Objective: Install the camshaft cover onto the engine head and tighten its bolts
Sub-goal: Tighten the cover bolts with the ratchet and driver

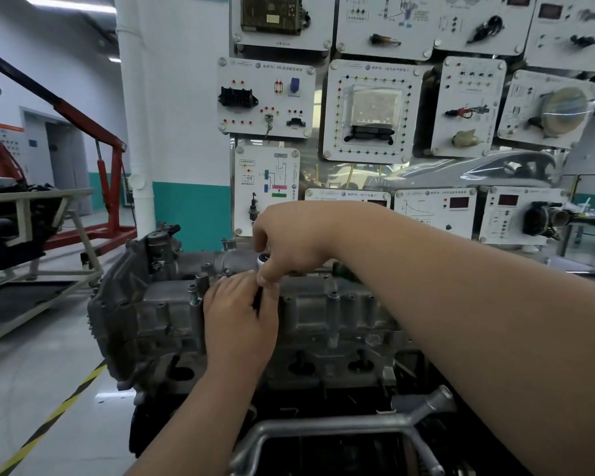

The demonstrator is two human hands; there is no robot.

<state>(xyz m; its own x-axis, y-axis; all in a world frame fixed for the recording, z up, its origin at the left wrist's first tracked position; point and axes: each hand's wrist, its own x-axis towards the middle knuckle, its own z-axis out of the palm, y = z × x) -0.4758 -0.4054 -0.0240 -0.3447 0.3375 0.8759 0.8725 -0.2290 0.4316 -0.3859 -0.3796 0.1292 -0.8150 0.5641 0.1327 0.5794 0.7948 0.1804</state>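
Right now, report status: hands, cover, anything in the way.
Left hand grips the tool by its dark handle; right hand holds its silver head. Cover sits on the engine. Nothing seen blocking the hands.

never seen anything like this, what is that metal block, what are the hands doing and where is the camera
One picture, from a camera worn on the person's head, looking down at their own bare hands. The grey block is a car engine; its top part is the camshaft cover, with bolts along its edge. The right hand curls over the shiny head of a tool; the left hand grips its dark handle. Behind hang training panels with car parts.
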